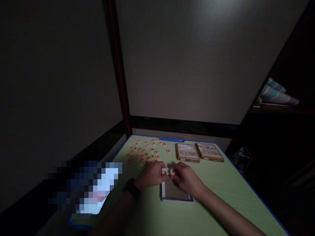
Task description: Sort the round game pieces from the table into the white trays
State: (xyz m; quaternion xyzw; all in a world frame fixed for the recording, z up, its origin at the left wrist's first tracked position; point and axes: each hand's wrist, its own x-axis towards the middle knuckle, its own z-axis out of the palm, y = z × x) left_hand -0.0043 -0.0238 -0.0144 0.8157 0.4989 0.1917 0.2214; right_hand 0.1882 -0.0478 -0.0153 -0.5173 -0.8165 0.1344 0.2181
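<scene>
A shallow open box (177, 200) with a white rim and brownish floor lies on the table in front of me. At its far left corner my left hand (151, 173) is closed around the edge, thumb and forefinger on either side of a round xiangqi piece (164, 172). Just right of that, my right hand (185, 177) pinches another pale xiangqi piece (172, 171) over the far end of the box. My fingers hide part of the far rim. Loose xiangqi pieces (143, 150), marked red or black, are scattered beyond my left hand.
Two flat printed boxes (188, 152) lie side by side at the far right of the green table (228, 196), which has a blue edge. A pixelated bright screen (98, 193) is at the left. Wall panels (182, 72) stand behind; a clear container (242, 159) is beyond the right edge.
</scene>
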